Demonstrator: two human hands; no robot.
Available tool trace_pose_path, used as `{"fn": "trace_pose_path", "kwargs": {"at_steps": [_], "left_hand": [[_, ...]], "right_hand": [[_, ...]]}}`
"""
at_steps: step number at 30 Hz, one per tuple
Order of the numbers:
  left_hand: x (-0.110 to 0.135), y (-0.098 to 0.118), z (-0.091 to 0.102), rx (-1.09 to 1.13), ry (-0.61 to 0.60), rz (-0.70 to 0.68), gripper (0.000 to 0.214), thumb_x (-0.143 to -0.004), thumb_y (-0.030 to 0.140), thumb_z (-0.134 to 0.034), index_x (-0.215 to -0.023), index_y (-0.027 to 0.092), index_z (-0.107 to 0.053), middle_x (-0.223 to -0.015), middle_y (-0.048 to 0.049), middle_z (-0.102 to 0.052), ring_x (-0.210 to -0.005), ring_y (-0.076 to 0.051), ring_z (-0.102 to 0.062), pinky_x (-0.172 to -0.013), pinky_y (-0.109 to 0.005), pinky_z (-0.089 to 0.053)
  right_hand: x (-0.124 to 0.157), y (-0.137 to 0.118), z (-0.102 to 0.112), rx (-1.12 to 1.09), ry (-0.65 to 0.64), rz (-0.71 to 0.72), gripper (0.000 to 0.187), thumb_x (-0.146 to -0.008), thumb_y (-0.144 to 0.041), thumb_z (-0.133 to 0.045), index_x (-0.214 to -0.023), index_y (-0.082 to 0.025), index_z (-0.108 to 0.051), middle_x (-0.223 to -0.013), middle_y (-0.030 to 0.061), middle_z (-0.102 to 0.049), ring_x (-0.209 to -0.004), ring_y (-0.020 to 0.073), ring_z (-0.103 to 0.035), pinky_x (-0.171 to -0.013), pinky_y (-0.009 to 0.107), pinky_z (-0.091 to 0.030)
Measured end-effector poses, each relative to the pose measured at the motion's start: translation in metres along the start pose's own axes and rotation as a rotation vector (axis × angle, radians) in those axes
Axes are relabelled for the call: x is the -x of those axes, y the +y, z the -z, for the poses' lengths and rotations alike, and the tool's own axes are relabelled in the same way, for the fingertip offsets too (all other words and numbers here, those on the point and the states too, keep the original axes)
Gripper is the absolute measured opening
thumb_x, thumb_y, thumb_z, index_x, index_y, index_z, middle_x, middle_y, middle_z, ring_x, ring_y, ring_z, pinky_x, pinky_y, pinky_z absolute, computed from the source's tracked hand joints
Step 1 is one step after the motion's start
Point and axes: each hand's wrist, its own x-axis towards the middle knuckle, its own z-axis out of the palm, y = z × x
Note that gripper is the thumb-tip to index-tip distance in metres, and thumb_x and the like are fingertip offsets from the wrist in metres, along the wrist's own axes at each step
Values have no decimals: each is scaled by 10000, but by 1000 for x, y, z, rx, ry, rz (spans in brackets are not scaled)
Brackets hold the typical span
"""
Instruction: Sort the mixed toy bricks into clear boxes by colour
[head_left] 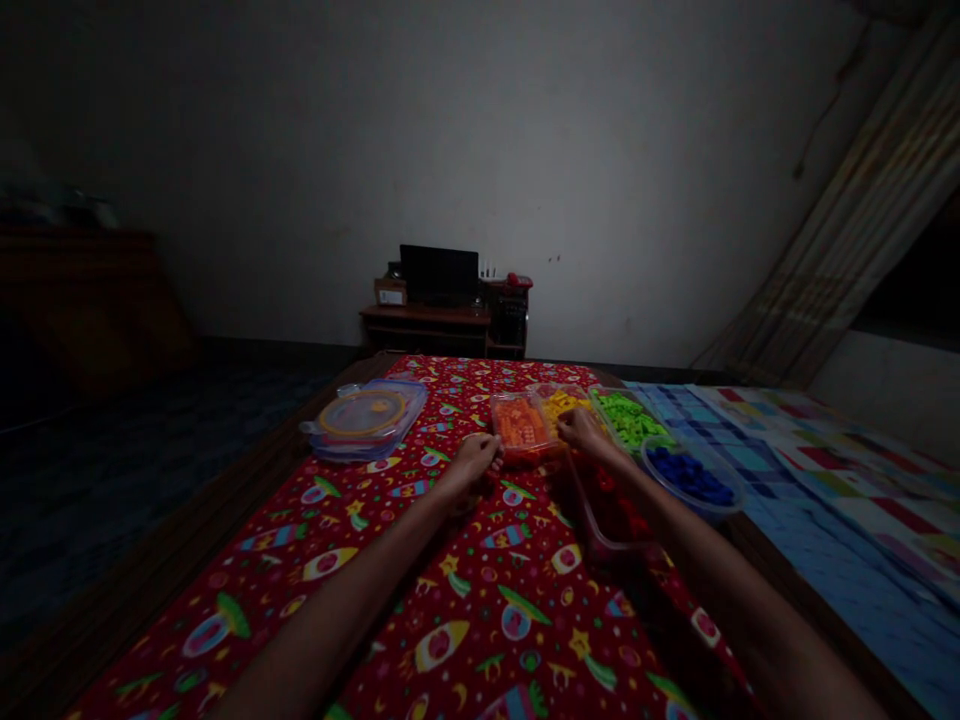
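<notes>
My left hand (474,458) rests with curled fingers against the left side of a clear box of orange pieces (520,425). My right hand (579,428) grips the same box's right side. Behind it sits a box of yellow pieces (564,402). A box of green pieces (628,418) stands to the right, a round tub of blue pieces (691,478) nearer me, and a clear box of red pieces (613,512) under my right forearm. All stand on a red patterned tablecloth (465,600).
A stack of clear lids (366,418) lies to the left on the cloth. A wooden table edge (187,560) runs along the left. A patterned mat (832,480) covers the floor at right. A small desk with a dark screen (439,275) stands by the far wall.
</notes>
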Motion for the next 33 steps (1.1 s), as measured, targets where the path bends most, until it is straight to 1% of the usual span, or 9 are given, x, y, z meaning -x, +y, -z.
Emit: {"fn": "trace_pose_path", "kwargs": {"at_steps": [2, 5, 11, 13, 16, 19, 24, 30, 33], "left_hand": [[-4, -4, 2, -30, 17, 0, 346, -808, 412, -480, -575, 158, -519, -482, 13, -539, -422, -103, -500, -455, -211, -398], [-10, -6, 4, -101, 79, -7, 340, -789, 424, -497, -563, 171, -510, -464, 24, -518, -420, -107, -477, -435, -206, -351], [-33, -4, 2, -203, 209, -27, 265, -701, 336, -603, -528, 191, -464, -438, 53, -444, -453, -104, -418, -440, -202, -253], [-37, -4, 1, -193, 201, -19, 266, -695, 330, -608, -526, 191, -457, -432, 56, -437, -443, -99, -409, -439, -198, -253], [-38, -4, 2, -153, 137, 8, 304, -711, 386, -591, -518, 188, -464, -407, 49, -438, -405, -96, -405, -417, -198, -263], [-32, -4, 4, -102, 77, 26, 342, -722, 430, -572, -511, 182, -468, -400, 38, -454, -379, -90, -399, -395, -195, -265], [-23, -4, 3, -30, 22, 66, 306, -725, 403, -573, -540, 172, -493, -417, 38, -484, -356, -80, -401, -380, -187, -286], [-31, -10, -4, 56, 51, 127, 274, -726, 359, -553, -548, 161, -488, -400, 53, -440, -332, -54, -363, -380, -174, -290], [-37, -13, -1, 90, 72, 134, 253, -707, 337, -538, -536, 162, -473, -388, 60, -411, -327, -48, -340, -370, -171, -261]], "right_hand": [[0, -2, 1, 89, -60, -7, 249, -758, -152, -417, -723, -70, -650, -619, 49, -573, -533, 92, -446, -465, 204, -237], [2, -11, 4, 174, -119, -23, 272, -789, -150, -406, -804, -60, -662, -681, 81, -606, -544, 102, -471, -479, 221, -245], [11, -24, 7, 318, -83, 9, 297, -822, -139, -400, -956, -74, -656, -831, 154, -657, -742, 183, -581, -588, 247, -339], [11, -27, 7, 341, -93, 16, 311, -828, -137, -390, -978, -80, -657, -863, 164, -662, -792, 197, -594, -612, 250, -354], [9, -29, 9, 346, -128, 9, 328, -838, -152, -380, -992, -81, -660, -884, 172, -667, -814, 206, -607, -604, 249, -357], [5, -29, 10, 318, -165, -18, 321, -829, -158, -397, -982, -71, -665, -864, 173, -671, -793, 204, -616, -580, 244, -350], [2, -26, 10, 281, -189, -25, 319, -810, -140, -407, -973, -54, -666, -851, 173, -674, -740, 191, -618, -557, 237, -349], [-4, -20, 4, 252, -203, -59, 360, -815, -149, -391, -1028, -35, -658, -913, 200, -676, -843, 216, -632, -592, 232, -378], [-8, -20, 1, 216, -225, -79, 374, -838, -196, -383, -1000, -18, -670, -932, 211, -676, -835, 220, -638, -593, 232, -389]]}}
